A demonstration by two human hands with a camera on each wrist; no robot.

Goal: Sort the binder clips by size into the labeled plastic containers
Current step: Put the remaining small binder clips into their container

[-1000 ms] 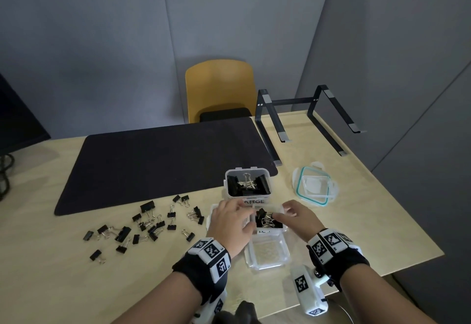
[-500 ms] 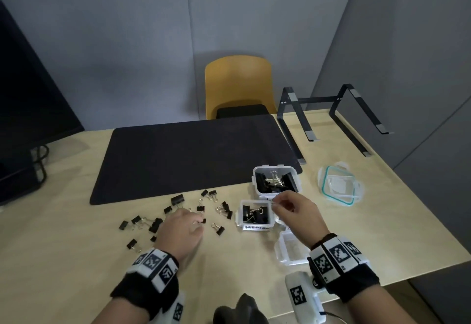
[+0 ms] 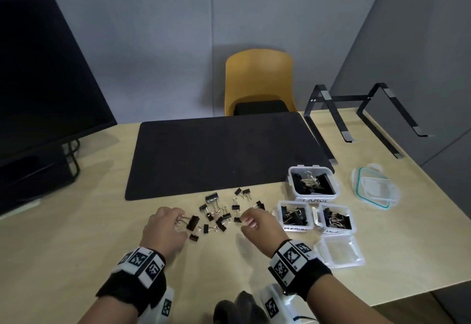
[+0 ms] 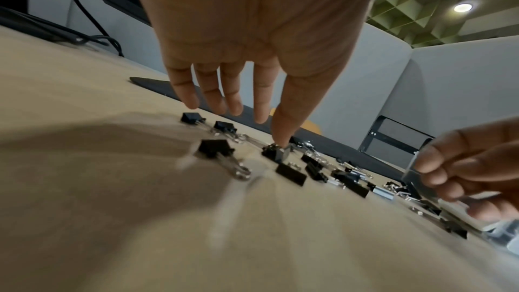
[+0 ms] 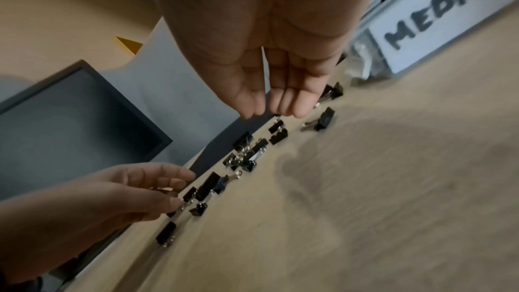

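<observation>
Several loose black binder clips (image 3: 219,218) lie on the wooden table (image 3: 76,234) in front of the black mat. My left hand (image 3: 178,220) pinches the wire handles of one clip (image 3: 192,222) at the left end of the pile; the right wrist view shows that pinch (image 5: 179,204). My right hand (image 3: 246,220) hovers at the pile's right end with fingers bent, and nothing shows between its fingertips (image 5: 289,108). To the right stand the LARGE container (image 3: 293,171), the MEDIUM container (image 3: 280,213) and a third container (image 3: 350,218), all holding clips.
A clear empty box (image 3: 340,251) sits in front of the containers, and a teal-rimmed lid (image 3: 373,188) lies to their right. A black mat (image 3: 216,150), a monitor (image 3: 38,81), a laptop stand (image 3: 356,120) and a yellow chair (image 3: 257,79) are farther back.
My right hand has moved left from the containers to the loose clips. My left hand stayed at the pile and has pinched one clip. The head view has shifted left.
</observation>
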